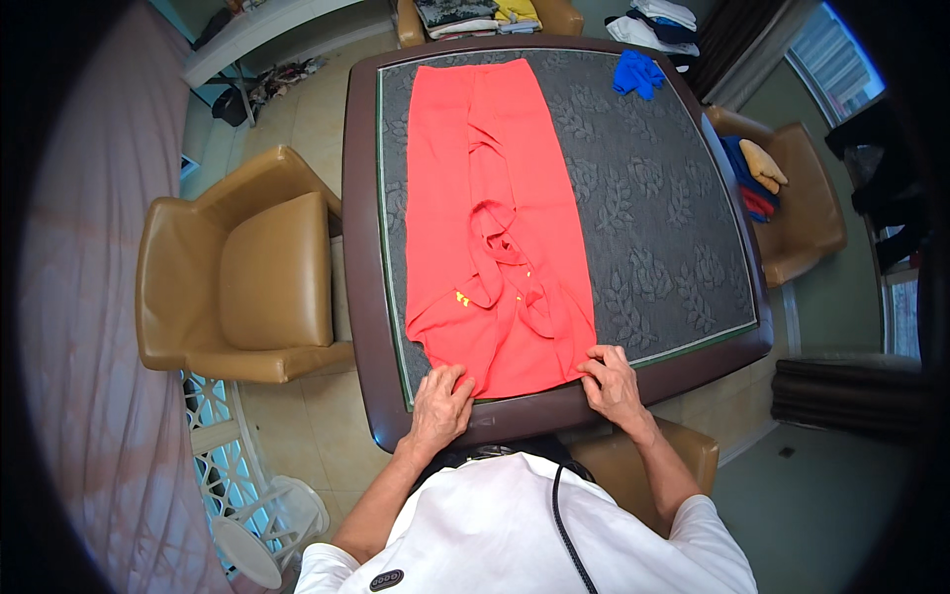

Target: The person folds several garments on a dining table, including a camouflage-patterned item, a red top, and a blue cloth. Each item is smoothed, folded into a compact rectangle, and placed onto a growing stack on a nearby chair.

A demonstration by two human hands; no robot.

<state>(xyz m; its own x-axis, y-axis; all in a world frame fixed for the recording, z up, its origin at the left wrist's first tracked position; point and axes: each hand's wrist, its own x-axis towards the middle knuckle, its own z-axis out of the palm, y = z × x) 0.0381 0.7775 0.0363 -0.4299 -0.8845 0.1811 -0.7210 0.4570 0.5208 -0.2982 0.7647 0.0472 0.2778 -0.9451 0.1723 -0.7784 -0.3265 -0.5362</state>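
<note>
A long red cloth garment [527, 163] with small yellow marks lies spread lengthwise on a table covered in dark flower-patterned cloth [653, 223]. Loose folds and a twisted strip of the same cloth are bunched over its lower middle. My left hand [443, 405] is at its near left corner, fingers bent down on the edge. At the near right corner, my right hand [612, 382] pinches the edge between thumb and fingers. A crumpled blue cloth [637, 74] lies at the table's far right corner.
A tan armchair [274, 275] stands left of the table. Another armchair [805, 193] at the right holds folded clothes [751, 174]. Stacks of folded clothes [479, 16] lie beyond the far edge. White stools [271, 531] stand at lower left. A chair [686, 453] is close by my right arm.
</note>
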